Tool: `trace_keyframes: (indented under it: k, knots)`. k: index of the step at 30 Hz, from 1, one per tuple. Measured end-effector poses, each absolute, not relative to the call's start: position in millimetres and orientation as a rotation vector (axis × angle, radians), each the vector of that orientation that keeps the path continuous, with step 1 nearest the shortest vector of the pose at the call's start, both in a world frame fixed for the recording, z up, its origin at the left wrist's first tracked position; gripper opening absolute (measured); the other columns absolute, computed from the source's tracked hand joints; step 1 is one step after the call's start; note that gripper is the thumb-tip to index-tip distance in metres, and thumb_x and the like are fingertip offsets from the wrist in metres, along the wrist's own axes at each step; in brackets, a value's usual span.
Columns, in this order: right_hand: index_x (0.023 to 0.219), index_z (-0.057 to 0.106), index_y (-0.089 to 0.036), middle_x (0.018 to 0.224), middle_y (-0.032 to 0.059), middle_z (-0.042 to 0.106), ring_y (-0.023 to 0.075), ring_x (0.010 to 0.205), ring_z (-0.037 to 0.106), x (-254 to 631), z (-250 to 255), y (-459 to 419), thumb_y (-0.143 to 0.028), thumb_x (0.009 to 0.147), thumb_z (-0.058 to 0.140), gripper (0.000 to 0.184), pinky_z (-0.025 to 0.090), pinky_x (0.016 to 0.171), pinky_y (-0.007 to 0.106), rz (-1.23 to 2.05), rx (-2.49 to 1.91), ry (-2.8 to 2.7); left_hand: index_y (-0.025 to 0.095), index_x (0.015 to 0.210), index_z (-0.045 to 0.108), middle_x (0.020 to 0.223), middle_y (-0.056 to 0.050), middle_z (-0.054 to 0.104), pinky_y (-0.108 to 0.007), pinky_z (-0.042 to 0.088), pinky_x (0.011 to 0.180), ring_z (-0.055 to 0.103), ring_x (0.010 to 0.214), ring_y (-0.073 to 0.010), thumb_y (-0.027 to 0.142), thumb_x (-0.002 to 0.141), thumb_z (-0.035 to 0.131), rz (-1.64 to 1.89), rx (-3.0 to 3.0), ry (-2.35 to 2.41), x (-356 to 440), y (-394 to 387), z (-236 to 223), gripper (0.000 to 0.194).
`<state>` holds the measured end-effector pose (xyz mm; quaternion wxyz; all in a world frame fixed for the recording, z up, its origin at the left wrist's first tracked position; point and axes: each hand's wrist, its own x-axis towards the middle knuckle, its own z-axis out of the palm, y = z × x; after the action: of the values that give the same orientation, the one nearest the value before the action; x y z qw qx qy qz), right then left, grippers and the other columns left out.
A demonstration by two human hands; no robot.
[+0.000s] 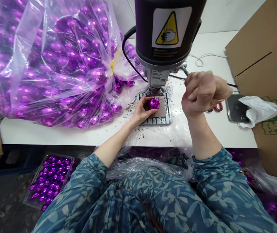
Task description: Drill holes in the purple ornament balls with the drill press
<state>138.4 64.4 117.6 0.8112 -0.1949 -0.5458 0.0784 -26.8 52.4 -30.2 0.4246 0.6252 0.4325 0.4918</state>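
My left hand (pixel 144 110) pinches a shiny purple faceted ball (pixel 155 103) between thumb and fingers. The ball rests on a small brown board (pixel 162 111) over the slotted metal base (pixel 168 119) of a drill press (pixel 161 76). Directly above the ball is the drill's tip; whether it has entered the ball is hard to tell. To the right of the machine, my right hand (pixel 200 92) is raised in a closed fist around the end of a metal lever (pixel 184 70) from the drill's side. The lever's grip is hidden inside the fingers.
A large clear bag (pixel 63 64) of purple balls fills the table's left side. Dark shavings surround the base. At right lie a phone (pixel 236 108), a white tissue (pixel 259 108) and cardboard boxes (pixel 267 64). Below left is a clear bin (pixel 26 198) of purple balls.
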Motion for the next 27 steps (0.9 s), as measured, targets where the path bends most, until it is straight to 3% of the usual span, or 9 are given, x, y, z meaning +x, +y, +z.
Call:
trace_keyframes:
  k: [5,12,18,20,23,27]
  knots:
    - [0.048,0.014,-0.017,0.038,-0.0047,0.013,0.0048,0.035,0.02,140.9,108.2,67.9,-0.055,0.094,0.065,0.079,0.02,0.044,0.03,0.168,-0.368,-1.168,0.02,0.121,0.065,0.121,-0.01,0.078,-0.045,0.061,0.103,0.075,0.115,-0.0281,0.038,0.073,0.098,1.247,1.538,1.079,-25.2,51.7,-29.8,0.061]
    - [0.042,0.017,-0.018,0.034,-0.0047,0.015,0.0051,0.033,0.017,138.8,99.6,62.8,-0.066,0.089,0.066,0.083,0.019,0.043,0.031,0.182,-0.398,-1.188,0.02,0.12,0.064,0.12,-0.011,0.078,-0.044,0.065,0.098,0.076,0.112,-0.0275,0.038,0.073,0.098,1.244,1.502,1.059,-24.3,49.1,-26.4,0.061]
    - [0.049,0.023,-0.021,0.04,-0.007,0.023,0.0032,0.035,0.02,125.4,159.9,62.1,-0.066,0.09,0.066,0.074,0.017,0.04,0.029,0.247,-0.498,-1.095,0.02,0.118,0.063,0.116,-0.009,0.079,-0.043,0.064,0.098,0.077,0.108,-0.0256,0.026,0.073,0.097,1.212,1.566,1.157,-20.7,47.7,-16.6,0.057]
    - [0.051,0.028,-0.024,0.04,-0.0084,0.026,0.0038,0.032,0.022,123.9,184.7,70.0,-0.049,0.093,0.07,0.064,0.015,0.036,0.029,0.404,-0.52,-1.096,0.02,0.116,0.063,0.115,-0.008,0.078,-0.041,0.064,0.095,0.076,0.106,-0.025,0.021,0.071,0.098,1.222,1.617,1.247,-19.6,43.5,-10.7,0.057]
    - [0.052,0.028,-0.025,0.038,-0.0084,0.023,0.0056,0.031,0.019,123.8,206.7,80.7,-0.017,0.099,0.054,0.054,0.01,0.034,0.03,0.548,-0.564,-1.058,0.02,0.115,0.063,0.116,-0.008,0.076,-0.042,0.063,0.094,0.074,0.108,-0.0258,0.021,0.072,0.098,1.252,1.769,1.404,-24.9,21.1,3.6,0.055]
    - [0.054,0.023,-0.024,0.039,-0.0086,0.019,0.0046,0.032,0.018,123.3,209.1,83.3,-0.01,0.099,0.048,0.053,0.009,0.036,0.027,0.622,-0.565,-1.014,0.02,0.116,0.066,0.11,-0.007,0.075,-0.042,0.063,0.088,0.074,0.102,-0.0254,0.038,0.084,0.092,0.857,2.125,1.182,-47.7,-42.7,30.0,0.044]
